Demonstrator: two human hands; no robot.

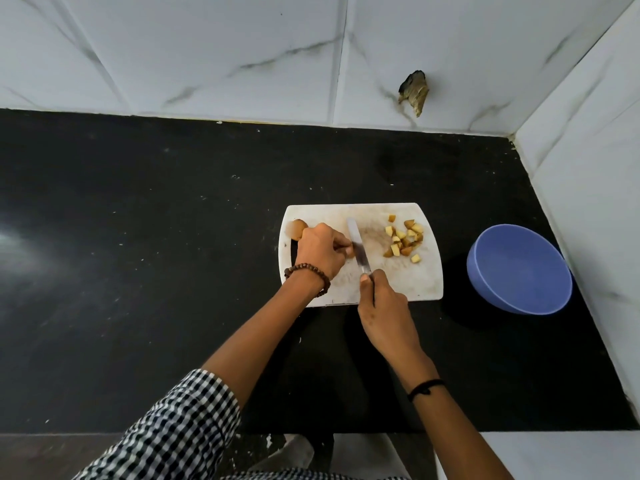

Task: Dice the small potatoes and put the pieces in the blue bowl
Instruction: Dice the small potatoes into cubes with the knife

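On the black counter lies a white cutting board (412, 278). My left hand (320, 251) pinches a small potato (349, 251) on the board, mostly hidden under my fingers. My right hand (382, 310) grips a knife (358, 247) by the handle; its blade lies against the potato's right side. A whole potato (297, 229) sits at the board's left edge, behind my left hand. Several diced pieces (403, 239) lie on the right part of the board. The blue bowl (519, 270) stands to the right of the board with nothing visible inside.
White marble-tiled walls close the counter (156, 237) at the back and on the right, just beyond the bowl. A dark broken spot (412, 91) marks the back wall. The counter's front edge runs below my forearms.
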